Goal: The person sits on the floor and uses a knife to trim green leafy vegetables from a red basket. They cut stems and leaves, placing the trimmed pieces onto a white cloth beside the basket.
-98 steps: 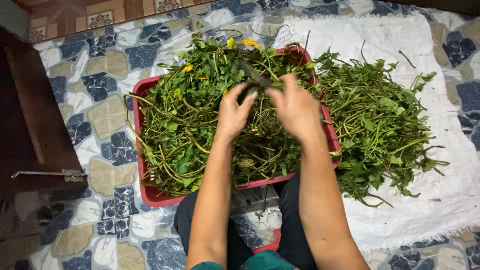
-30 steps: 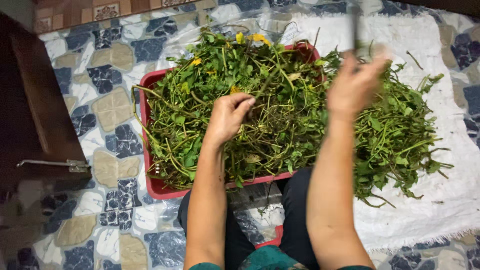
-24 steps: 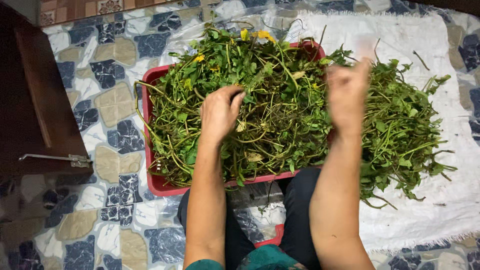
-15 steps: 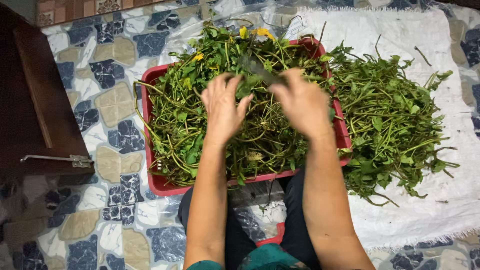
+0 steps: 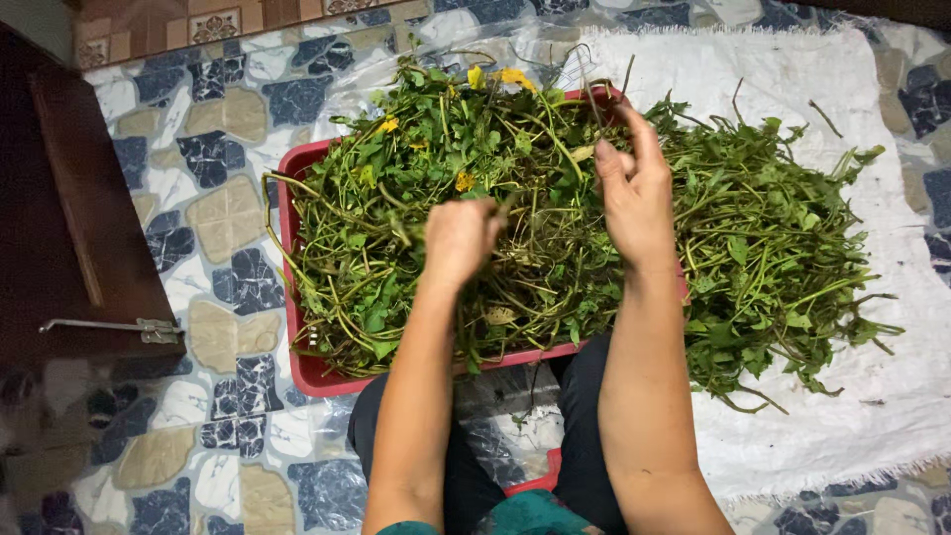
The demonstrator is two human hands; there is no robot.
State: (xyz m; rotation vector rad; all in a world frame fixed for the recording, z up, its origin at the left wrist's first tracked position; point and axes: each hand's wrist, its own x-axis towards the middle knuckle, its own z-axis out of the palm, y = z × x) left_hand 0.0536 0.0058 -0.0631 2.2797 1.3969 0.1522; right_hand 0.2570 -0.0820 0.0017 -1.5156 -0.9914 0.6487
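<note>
From the head camera, looking straight down, a shallow red rectangular plastic tray (image 5: 297, 337) sits on a floor of blue, cream and tan stone-patterned tiles (image 5: 223, 213), right in front of the person's dark-clad knees. The tray is heaped with a tangled pile of leafy green stems (image 5: 396, 228), a few small yellow flowers (image 5: 513, 77) showing near its far edge.

The left hand (image 5: 458, 238) hovers over the middle of the tray, fingers curled into a closed grip around a few thin green stems that stick out past the knuckles toward the right. The right hand (image 5: 634, 193) is raised just beside it, over the tray's right part, thumb and fingers pinched narrowly on a single thin green stem (image 5: 594, 99) that rises from the fingertips toward the far rim. The two hands are near each other but not touching.

To the right of the tray, a second loose heap of green stems and leaves (image 5: 783, 258) lies on a white woven cloth with fringed edges (image 5: 892, 396), spread over the floor. This heap touches the tray's right side and spills partly over it.

At the left edge stands a piece of dark brown wooden furniture (image 5: 69, 228) with a small metal latch (image 5: 119, 327) along its lower edge, well apart from the tray. A sheet of clear crinkled plastic (image 5: 347, 84) shows under the tray's far left corner.
</note>
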